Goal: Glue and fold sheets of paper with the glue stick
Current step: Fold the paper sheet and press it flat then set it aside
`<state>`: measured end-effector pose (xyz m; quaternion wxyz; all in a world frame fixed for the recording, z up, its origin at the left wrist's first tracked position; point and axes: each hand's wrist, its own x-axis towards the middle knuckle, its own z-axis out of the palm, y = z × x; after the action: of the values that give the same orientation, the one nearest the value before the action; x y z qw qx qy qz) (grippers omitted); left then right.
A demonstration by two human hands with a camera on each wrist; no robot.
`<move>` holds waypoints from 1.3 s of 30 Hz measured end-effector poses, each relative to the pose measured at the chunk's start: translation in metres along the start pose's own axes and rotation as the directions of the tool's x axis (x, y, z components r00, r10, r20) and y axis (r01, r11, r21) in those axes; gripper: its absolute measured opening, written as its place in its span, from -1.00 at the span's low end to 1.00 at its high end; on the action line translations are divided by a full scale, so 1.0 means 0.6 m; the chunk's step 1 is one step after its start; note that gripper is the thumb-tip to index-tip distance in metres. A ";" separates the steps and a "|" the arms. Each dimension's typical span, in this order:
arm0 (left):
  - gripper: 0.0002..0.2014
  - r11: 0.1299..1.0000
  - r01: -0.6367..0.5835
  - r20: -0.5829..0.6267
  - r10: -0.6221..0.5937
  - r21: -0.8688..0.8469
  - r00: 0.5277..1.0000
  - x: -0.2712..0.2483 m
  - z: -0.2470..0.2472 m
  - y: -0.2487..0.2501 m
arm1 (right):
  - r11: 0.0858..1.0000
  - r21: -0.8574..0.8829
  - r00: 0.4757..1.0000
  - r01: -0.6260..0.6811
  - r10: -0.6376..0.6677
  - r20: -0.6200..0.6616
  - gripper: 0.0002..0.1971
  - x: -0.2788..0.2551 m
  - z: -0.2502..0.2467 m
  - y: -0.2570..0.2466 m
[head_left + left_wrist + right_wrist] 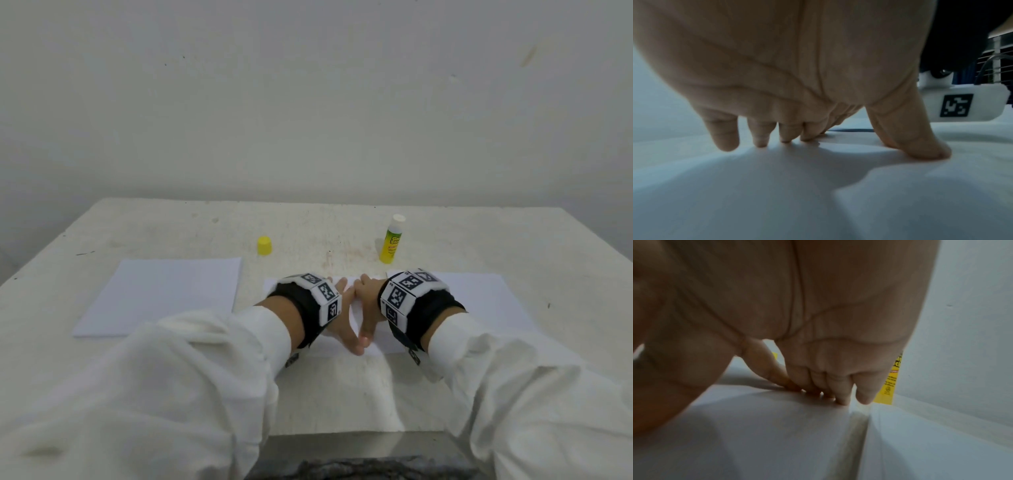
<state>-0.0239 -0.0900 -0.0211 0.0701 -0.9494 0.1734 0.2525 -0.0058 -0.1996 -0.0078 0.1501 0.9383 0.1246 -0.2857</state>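
A white folded sheet (346,342) lies at the table's middle. Both hands press flat on it, fingers straight, thumbs meeting near its front edge. My left hand (342,325) spreads its fingers (725,138) and thumb on the paper (777,194). Beside it, my right hand (368,301) pushes its fingertips (840,395) onto the same sheet (756,434). The uncapped glue stick (392,240) stands upright behind the right hand and shows as a yellow label (889,386) in the right wrist view. Its yellow cap (264,246) sits apart, behind and left of the hands.
A stack of white sheets (157,294) lies to the left. Another white sheet (479,301) lies to the right, partly under my right wrist. The pale table (342,226) ends at a plain wall behind. White sleeves cover both forearms.
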 end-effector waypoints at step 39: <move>0.07 0.983 0.185 0.043 -0.185 -0.011 0.982 -0.084 0.020 -0.156 | 0.985 -0.072 0.981 0.158 -0.148 0.130 0.29 -0.040 -0.010 0.041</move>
<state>-0.0362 0.0146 -0.0015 0.0899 -0.9563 0.0810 0.2662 -0.0145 -0.2236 0.0156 0.1736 0.8994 0.1984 -0.3487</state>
